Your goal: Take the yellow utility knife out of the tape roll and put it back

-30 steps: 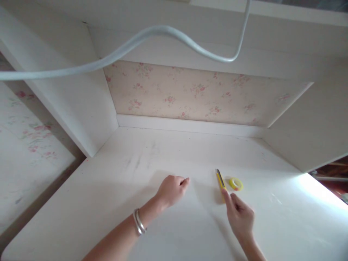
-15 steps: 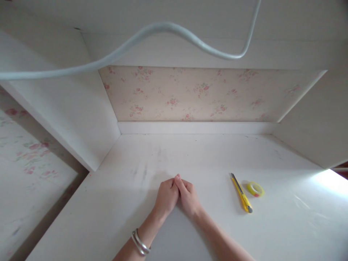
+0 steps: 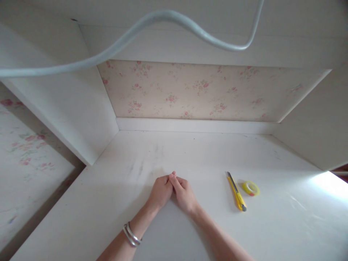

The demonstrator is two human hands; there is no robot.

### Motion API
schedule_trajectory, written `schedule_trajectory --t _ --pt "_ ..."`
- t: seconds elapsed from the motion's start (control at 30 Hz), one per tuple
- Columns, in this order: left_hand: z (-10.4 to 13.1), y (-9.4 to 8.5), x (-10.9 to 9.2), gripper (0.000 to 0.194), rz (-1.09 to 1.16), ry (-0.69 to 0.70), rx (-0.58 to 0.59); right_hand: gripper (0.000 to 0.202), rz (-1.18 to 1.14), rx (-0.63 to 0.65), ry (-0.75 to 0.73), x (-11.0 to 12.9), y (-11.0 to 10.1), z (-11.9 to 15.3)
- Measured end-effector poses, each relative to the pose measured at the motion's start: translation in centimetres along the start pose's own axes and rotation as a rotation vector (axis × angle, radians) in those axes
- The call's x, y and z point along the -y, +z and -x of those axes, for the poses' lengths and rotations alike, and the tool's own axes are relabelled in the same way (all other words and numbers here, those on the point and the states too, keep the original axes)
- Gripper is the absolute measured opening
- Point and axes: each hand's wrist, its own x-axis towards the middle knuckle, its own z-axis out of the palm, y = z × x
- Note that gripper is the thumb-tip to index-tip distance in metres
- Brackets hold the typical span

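My left hand [image 3: 161,192] and my right hand [image 3: 185,195] rest together on the white tabletop [image 3: 122,203], both closed. Their fingers fold against each other and the thumbs meet at the top. No object shows in either one, though the inner fingers are hidden. Two silver bangles [image 3: 132,235] circle my left wrist. To the right of my hands, apart from them, lies a yellow utility knife [image 3: 237,192] with its dark end pointing away from me. Just beyond it on the right sits a roll of yellow tape [image 3: 246,188], flat on the surface.
White side panels stand at the left [image 3: 81,108] and right [image 3: 312,123]. Floral wallpaper [image 3: 179,90] covers the back wall above a white strip [image 3: 195,125]. A pale cable [image 3: 160,16] crosses the upper view. Light falls on the tabletop's right edge.
The whole view has shifted slightly, so the knife and tape appear a little further left. My hands stay clasped in the same pose; nothing was picked up.
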Motion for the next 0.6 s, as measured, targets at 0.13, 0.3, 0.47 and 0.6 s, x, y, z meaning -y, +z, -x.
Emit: schedule_trajectory --t 0.13,0.3,0.47,0.6 --pt "0.05 0.06 -0.12 0.054 0.014 0.005 -0.002 0.053 0.012 0.003 -0.001 0.10 -0.08 0.04" --pt "0.02 0.08 -0.07 0.056 -0.013 -0.006 0.005 0.053 0.046 -0.019 -0.002 0.35 -0.22 0.07" --pt "-0.08 0.10 0.12 0.056 -0.011 0.002 0.006 0.051 0.056 -0.026 -0.008 0.34 -0.21 0.08" --pt "-0.12 0.13 0.22 0.053 0.007 0.018 0.016 0.052 0.051 -0.015 -0.003 0.37 -0.17 0.09"
